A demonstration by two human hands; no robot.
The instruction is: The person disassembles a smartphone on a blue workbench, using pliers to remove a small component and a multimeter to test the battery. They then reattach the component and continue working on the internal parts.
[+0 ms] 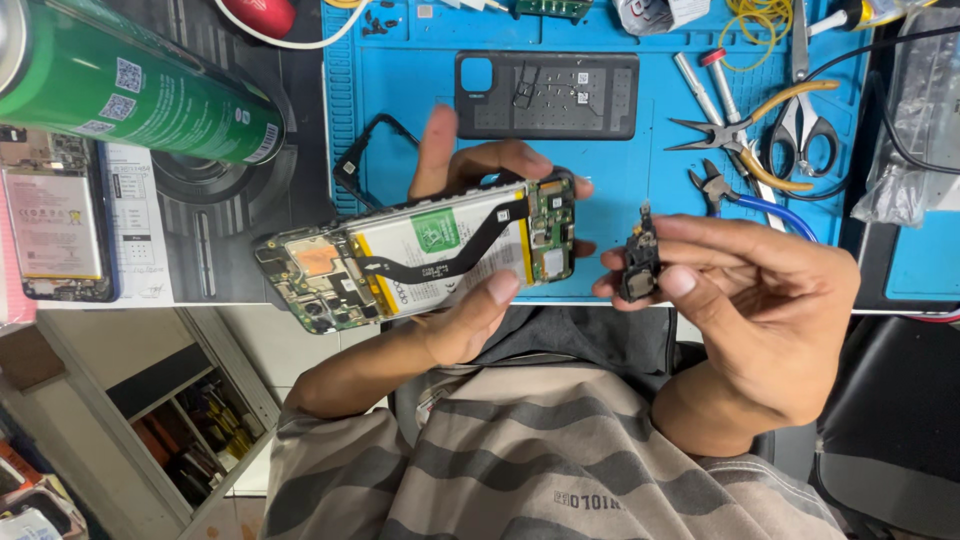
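Observation:
My left hand [455,310] holds an opened smartphone [420,255] with its back cover off. The white battery, a black flex cable across it and green circuit boards at both ends are exposed. My thumb rests on its near edge and my fingers wrap behind it. To the right, my right hand [745,300] pinches a small black module [638,265] between thumb and fingertips. The module is held close to the phone's right end without touching it.
A blue work mat [420,80] carries a dark phone back cover [547,95], a black frame [362,155], pliers and cutters [745,135], tweezers and yellow rubber bands [760,20]. A green spray can [130,85] lies at top left above another opened phone [55,225].

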